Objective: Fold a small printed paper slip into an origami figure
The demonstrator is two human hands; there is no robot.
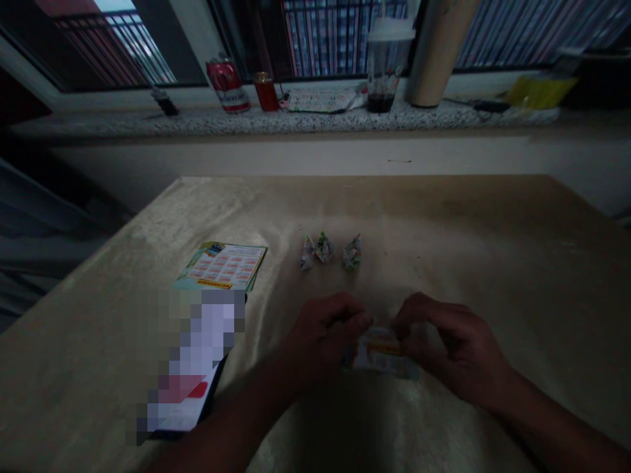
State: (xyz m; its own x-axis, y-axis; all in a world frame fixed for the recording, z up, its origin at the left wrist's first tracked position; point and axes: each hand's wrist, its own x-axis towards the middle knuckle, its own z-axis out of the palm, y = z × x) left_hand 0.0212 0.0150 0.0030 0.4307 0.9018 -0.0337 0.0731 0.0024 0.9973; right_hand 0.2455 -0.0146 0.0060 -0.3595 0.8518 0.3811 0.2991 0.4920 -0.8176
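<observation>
A small printed paper card (380, 353) lies low over the table between my two hands. My left hand (329, 332) is closed at its upper left, thumb against the fingers. At the upper right, my right hand (446, 341) pinches the card between thumb and fingertips. Parts of the card are covered by the fingers, and the dim light blurs its print. Just beyond the hands stand three small folded paper pieces with pointed tips: a left one (307, 253), a middle one (324, 249) and a right one (352, 253).
A stack of printed calendar cards (227, 264) lies on the table (473, 230) to the left. Nearer me is a phone (197, 374), its screen mostly pixelated. On the stone windowsill (187, 125) stand a red can (227, 85), an orange jar (266, 92) and a lidded cup (384, 66).
</observation>
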